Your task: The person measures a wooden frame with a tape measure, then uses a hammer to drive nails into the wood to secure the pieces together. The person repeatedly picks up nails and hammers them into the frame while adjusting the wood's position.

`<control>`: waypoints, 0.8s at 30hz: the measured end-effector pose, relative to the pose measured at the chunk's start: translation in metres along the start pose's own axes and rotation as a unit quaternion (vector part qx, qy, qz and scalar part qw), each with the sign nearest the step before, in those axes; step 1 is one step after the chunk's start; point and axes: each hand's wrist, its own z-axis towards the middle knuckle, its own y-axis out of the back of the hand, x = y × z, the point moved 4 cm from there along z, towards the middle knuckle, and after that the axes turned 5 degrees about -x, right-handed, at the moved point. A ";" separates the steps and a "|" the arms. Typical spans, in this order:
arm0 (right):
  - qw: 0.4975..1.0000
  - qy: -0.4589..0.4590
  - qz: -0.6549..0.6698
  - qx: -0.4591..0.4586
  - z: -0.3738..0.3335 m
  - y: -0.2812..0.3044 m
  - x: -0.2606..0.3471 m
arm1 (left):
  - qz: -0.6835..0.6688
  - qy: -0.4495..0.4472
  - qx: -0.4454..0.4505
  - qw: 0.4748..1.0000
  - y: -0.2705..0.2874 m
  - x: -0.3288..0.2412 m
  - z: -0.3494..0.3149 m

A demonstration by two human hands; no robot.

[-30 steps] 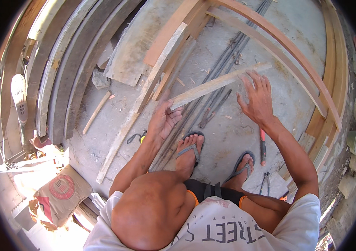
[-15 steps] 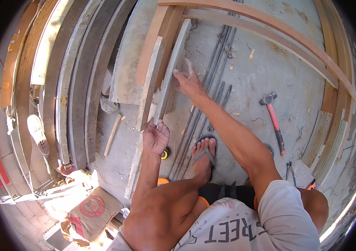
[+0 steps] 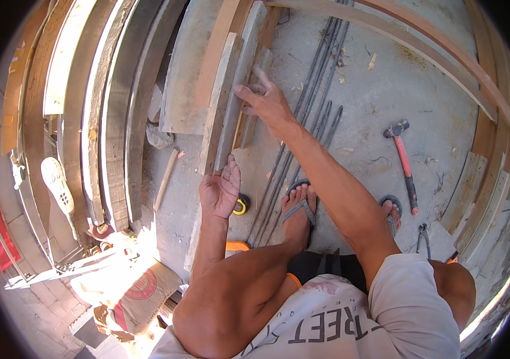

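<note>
Two narrow grey wooden battens, the left one and the right one, lie side by side, running away from me. My left hand is palm up at their near ends, fingers stretched out and touching or almost touching the wood. Over the right batten's outer edge, my right hand has its thumb and fingers apart; whether the fingertips touch the wood I cannot tell. A short wooden piece shows beneath that hand. Brown boards extend beyond the battens.
Dark metal bars lie to the right of the battens. A hammer with a red handle and pincers rest farther right. A yellow-black tape measure sits by my left wrist. Long planks line the left side.
The right batten has shifted left against the other one, closing the gap between them. Their near ends are now more nearly level. My right hand moved slightly left with it.
</note>
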 end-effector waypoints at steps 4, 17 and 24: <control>1.000 -0.018 0.008 0.009 -0.001 0.002 0.003 | -0.005 -0.007 0.020 1.000 0.010 0.005 0.001; 1.000 -0.007 0.030 0.009 -0.006 -0.007 -0.013 | 0.018 -0.062 0.002 0.998 0.036 0.010 0.005; 0.999 0.018 0.035 0.016 -0.002 -0.003 -0.013 | 0.053 -0.057 0.013 0.997 0.042 0.005 0.011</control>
